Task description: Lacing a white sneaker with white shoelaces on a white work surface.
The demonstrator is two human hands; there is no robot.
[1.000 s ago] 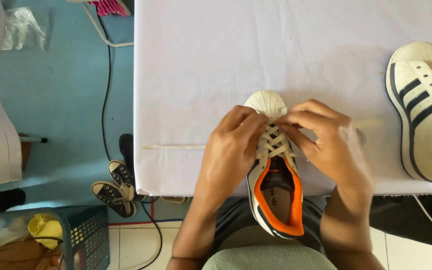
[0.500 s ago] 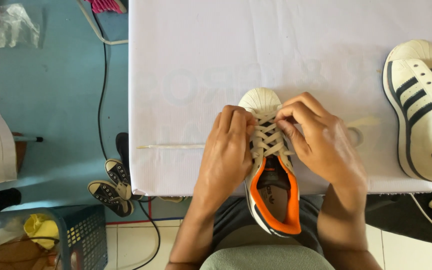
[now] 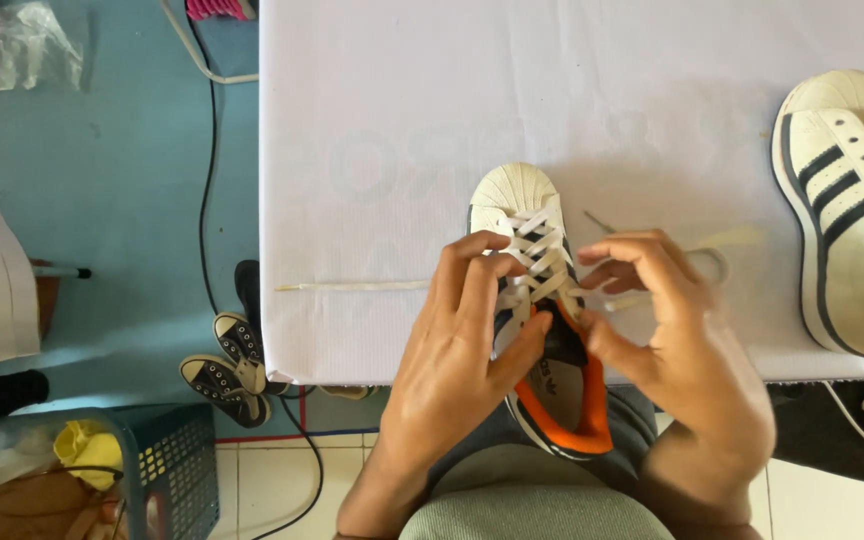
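1. Shoe (image 3: pixel 542 300) sits at the near edge of the tabletop (image 3: pixel 592 110), toe away from the person, heel hanging over the lap. Orange lining shows at the opening.
2. Left hand (image 3: pixel 462 350): grip closed on the shoe's left side, fingertips on the lace (image 3: pixel 537 255) crossings, thumb pressed in near the tongue.
3. Right hand (image 3: pixel 672 340): thumb and forefinger pinch the lace at the top eyelets; the other fingers curl loose above it.
4. Two free lace ends run out flat on the tabletop, one left (image 3: pixel 352 286), one right (image 3: pixel 722 240). The right one lies partly under the right hand.
5. Risk: heel has no support, so a hard pull on the lace likely tips or drags the shoe off the edge.
6. Risk: pinch is small; lace can slip out and loosen the upper crossings.
7. Risk: uneven pull leaves one free end short, or a flat lace twists in an eyelet.
8. Second shoe (image 3: pixel 852 210) lies well apart at the right edge, unlaced.
9. Versus earlier frames: hands were bunched over the upper lacing; now they sit lower and wider, more crossings visible, right hand pulled out to the side. Shoe position about the same.
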